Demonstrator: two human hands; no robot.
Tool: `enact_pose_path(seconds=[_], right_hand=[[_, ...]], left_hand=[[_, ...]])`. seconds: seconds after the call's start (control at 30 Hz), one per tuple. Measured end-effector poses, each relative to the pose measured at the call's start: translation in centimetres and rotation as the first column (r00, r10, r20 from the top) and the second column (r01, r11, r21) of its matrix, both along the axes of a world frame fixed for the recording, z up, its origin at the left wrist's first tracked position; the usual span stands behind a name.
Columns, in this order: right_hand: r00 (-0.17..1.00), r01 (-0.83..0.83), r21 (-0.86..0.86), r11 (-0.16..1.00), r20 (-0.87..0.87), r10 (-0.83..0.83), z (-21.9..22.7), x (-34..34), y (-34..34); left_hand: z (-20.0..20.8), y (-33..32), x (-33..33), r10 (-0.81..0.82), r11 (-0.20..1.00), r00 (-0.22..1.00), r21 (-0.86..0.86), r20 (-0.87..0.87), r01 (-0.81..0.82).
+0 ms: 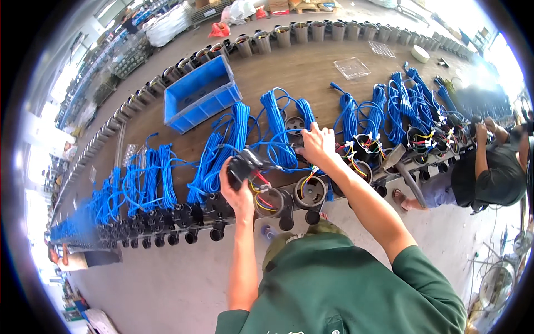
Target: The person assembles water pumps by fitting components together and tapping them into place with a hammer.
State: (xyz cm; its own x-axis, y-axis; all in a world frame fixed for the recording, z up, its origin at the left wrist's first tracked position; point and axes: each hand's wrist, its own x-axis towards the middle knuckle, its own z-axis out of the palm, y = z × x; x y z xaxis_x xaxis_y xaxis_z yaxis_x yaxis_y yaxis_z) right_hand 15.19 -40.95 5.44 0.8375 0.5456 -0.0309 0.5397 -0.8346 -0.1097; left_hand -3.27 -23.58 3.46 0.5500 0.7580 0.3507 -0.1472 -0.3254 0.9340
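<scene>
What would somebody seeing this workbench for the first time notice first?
Probably the bright blue cable bundles along the near side of the long table. Then the open blue crate, left of centre, and the row of grey cylinders lining the table's far edge. In front, the left hand holds a black part.

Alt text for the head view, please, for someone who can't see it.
A person's left hand holds a black housing beside coloured wires, while the right hand is among bundled blue cables on a long brown workbench. Beyond are a blue plastic crate and a row of grey cylindrical cups; another person is at right.
</scene>
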Motion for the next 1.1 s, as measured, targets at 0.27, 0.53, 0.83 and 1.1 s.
enact_pose_path(seconds=[0.27, 0.53, 0.83, 1.1], right_hand=[[0.179, 0.379, 0.584, 0.718, -0.808, 0.562, 3.3, -3.5, 4.0], [0.098, 0.659, 0.376, 0.652, -0.902, 0.42, 0.5, -2.9, 4.5], [0.193, 0.774, 0.387, 0.502, -0.898, 0.395, 2.4, -7.4, 5.3], [0.254, 0.621, 0.516, 0.589, -0.844, 0.472, -1.7, -5.9, 3.4]], left_hand=[[4.9, -1.1, -1.9, -0.356, 0.823, 0.904, 0.379, -0.236, 0.423], [0.7, 0.9, -4.1, -0.473, 0.842, 0.837, -0.422, -0.275, 0.337], [-0.9, -2.4, -3.6, -0.507, 0.816, 0.834, -0.43, -0.215, 0.386], [-3.2, -3.8, -4.7, -0.106, 0.973, 0.918, 0.152, -0.381, 0.175]])
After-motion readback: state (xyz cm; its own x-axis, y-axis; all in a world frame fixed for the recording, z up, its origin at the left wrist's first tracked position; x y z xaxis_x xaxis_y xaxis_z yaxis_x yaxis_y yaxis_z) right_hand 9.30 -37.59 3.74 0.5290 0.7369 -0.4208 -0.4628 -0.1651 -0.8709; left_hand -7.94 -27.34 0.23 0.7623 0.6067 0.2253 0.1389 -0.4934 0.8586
